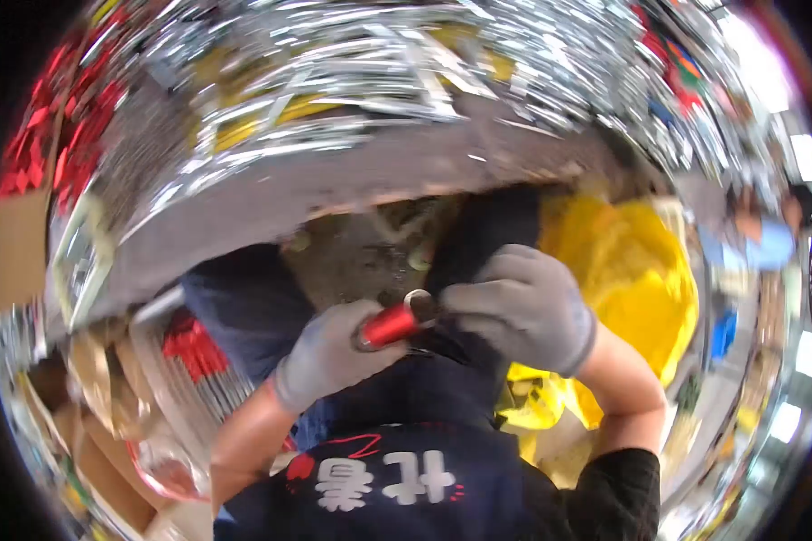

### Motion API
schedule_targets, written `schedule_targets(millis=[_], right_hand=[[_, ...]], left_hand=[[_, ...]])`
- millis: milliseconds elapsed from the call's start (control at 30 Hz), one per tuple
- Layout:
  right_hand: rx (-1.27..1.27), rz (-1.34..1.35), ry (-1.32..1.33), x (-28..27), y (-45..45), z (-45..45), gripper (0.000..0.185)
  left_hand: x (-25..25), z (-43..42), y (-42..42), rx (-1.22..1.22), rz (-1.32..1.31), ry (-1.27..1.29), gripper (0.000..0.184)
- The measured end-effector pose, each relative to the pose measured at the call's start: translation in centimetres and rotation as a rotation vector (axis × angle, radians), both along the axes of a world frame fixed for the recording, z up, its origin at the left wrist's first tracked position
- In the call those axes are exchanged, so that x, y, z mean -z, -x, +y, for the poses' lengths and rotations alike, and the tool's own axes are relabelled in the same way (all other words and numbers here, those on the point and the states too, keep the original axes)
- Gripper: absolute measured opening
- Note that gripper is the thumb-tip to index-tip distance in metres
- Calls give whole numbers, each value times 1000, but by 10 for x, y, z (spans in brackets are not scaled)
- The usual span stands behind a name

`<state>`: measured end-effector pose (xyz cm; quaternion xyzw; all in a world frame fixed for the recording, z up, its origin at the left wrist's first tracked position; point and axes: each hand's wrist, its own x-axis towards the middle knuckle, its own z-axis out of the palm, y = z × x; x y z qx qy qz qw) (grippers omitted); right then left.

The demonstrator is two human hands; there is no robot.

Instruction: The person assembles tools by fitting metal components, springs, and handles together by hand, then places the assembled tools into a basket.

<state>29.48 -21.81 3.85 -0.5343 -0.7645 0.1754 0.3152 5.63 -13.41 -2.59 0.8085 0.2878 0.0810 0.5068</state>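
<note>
My left hand [329, 353], in a grey work glove, is wrapped around a short red tube [390, 326] with a shiny surface. The tube is tilted, and its open, silver-rimmed end points up and to the right. My right hand [528, 307], also gloved in grey, is beside that open end with its fingers drawn together. Whatever those fingers pinch is blurred and too small to name. Both hands are above my lap, in front of my dark trousers.
Many silver metal pieces [352, 63] cover the worktable [370, 171] ahead. Red pieces [50, 135] lie far left. At my left is a crate [158, 361] of red and silver parts; at my right, a yellow bag [636, 288]. Another person [758, 234] is far right.
</note>
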Motion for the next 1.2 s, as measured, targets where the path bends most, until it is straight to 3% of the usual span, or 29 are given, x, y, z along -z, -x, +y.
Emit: schedule_targets(millis=[33, 133, 233, 333, 367, 433, 467, 500, 533, 567, 700, 867, 967, 1033, 1100, 1133, 1200], right_hand=[[-29, -7, 23, 0, -1, -12, 28], [228, 265, 338, 17, 15, -59, 16], [384, 195, 247, 25, 17, -87, 19], [393, 420, 272, 23, -35, -119, 34], [295, 358, 488, 23, -72, -138, 33], [542, 472, 1197, 34, -141, -172, 26], [810, 774, 1286, 82, -181, -199, 27], [1002, 307, 1346, 95, -199, -196, 28], [1129, 2, 1292, 125, -228, -199, 27], [1217, -138, 1196, 157, -253, -202, 27], [1380, -228, 1047, 245, -320, -164, 26], [1531, -141, 1008, 304, -351, -133, 26], [1659, 154, 832, 316, -359, -146, 26], [1729, 807, 528, 314, -356, -168, 27], [1578, 1591, 206, 307, -336, -210, 27], [1431, 1862, 127, 300, -318, -240, 27], [1195, 2006, 109, 253, -251, -280, 28]], left_hand=[[3, -7, -4, 65, -37, -140, 25], [-14, -34, -20, 64, 258, 108, 26], [14, -55, -34, 143, 18, -286, 26], [19, -64, -50, 123, -87, -259, 25], [10, -67, -54, 90, -62, -144, 23], [12, -69, -48, -91, -44, 43, 21], [13, -69, -42, -187, -30, 138, 21], [15, -64, -39, -209, -47, 84, 21], [17, -61, -36, -238, -63, 31, 21], [18, -62, -35, -355, -123, 74, 21], [20, -61, -18, -564, -61, 66, 21], [23, -60, -1, -645, 132, 55, 20], [28, -62, -9, -645, 124, 139, 19], [29, -58, -25, -590, 95, 156, 19], [41, -57, -28, -508, 88, 152, 19], [44, -56, -29, -466, 84, 148, 20], [40, -53, -35, -382, 108, 124, 20]])
